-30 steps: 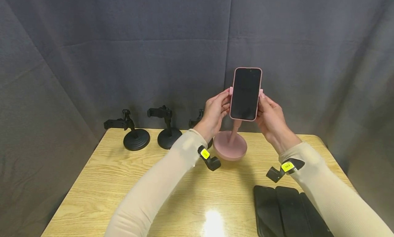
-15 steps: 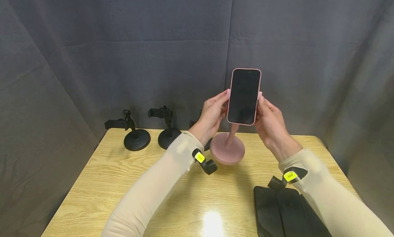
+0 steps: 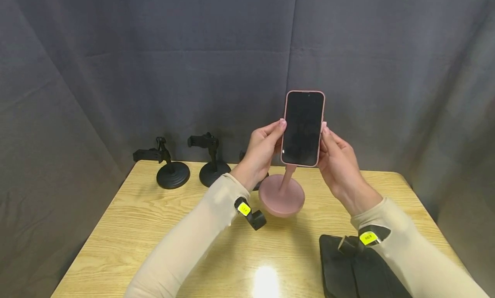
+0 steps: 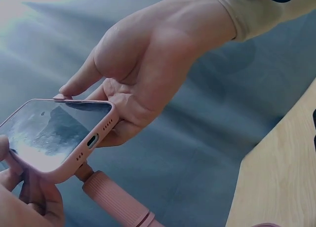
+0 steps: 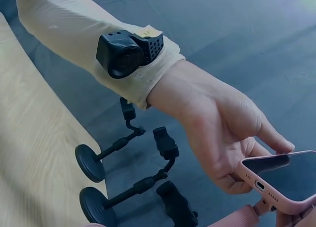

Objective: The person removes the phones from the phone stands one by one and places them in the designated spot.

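Note:
A phone (image 3: 303,128) in a pink case sits upright in the clamp of a pink phone stand (image 3: 281,199), screen facing me and dark. My left hand (image 3: 257,154) pinches the clamp's left end, its thumb at the phone's edge and its other fingers behind. On the other side my right hand (image 3: 342,169) holds the clamp's right end the same way, as the left wrist view shows with that hand (image 4: 153,64). The stand's ribbed neck (image 4: 116,197) runs down from behind the phone. Whether the round base touches the table cannot be told.
Black phone stands (image 3: 173,175) line the table's back left; one is mostly behind my left hand. Several black phones (image 3: 340,265) lie side by side at the front right, partly under my right forearm. A grey curtain (image 3: 193,74) hangs behind the wooden table (image 3: 147,229).
Both hands have brought the pink stand and its phone toward me, slightly left and lower in view. The base has come nearer too. Both grips stay at the clamp.

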The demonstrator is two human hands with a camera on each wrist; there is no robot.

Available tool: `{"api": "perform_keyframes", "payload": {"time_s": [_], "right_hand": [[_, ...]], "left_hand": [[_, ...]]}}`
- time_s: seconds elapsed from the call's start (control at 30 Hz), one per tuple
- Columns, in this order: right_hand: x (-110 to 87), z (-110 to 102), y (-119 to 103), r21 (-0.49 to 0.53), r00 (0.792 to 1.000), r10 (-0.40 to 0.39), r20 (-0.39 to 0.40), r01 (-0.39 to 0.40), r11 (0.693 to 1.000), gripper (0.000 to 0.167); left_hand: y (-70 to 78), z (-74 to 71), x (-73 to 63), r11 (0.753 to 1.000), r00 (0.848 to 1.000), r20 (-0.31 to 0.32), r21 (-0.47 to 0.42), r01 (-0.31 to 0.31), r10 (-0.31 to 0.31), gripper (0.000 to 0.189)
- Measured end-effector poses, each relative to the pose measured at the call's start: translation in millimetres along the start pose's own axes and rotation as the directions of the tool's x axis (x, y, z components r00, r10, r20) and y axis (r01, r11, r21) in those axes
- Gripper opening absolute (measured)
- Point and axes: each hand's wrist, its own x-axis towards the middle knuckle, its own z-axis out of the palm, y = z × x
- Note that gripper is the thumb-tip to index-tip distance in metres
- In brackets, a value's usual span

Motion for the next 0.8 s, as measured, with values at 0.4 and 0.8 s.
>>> {"api": "perform_keyframes", "payload": {"time_s": [0.4,0.8], "right_hand": [[-9.2,-3.1,12.9,-0.090,1.000,0.006,-0.004,-0.006,0.996,0.061],[-20.5,-0.8,16.7,-0.077,0.999,-0.002,0.034,0.005,0.997,0.031]], "left_hand": [[-10.3,-7.7,-13.3,0.998,1.000,-0.031,0.061,0.001,0.001,0.037],[-9.9,-19.9,-31.3,0.975,0.993,-0.005,0.190,-0.112,0.115,0.031]]}}
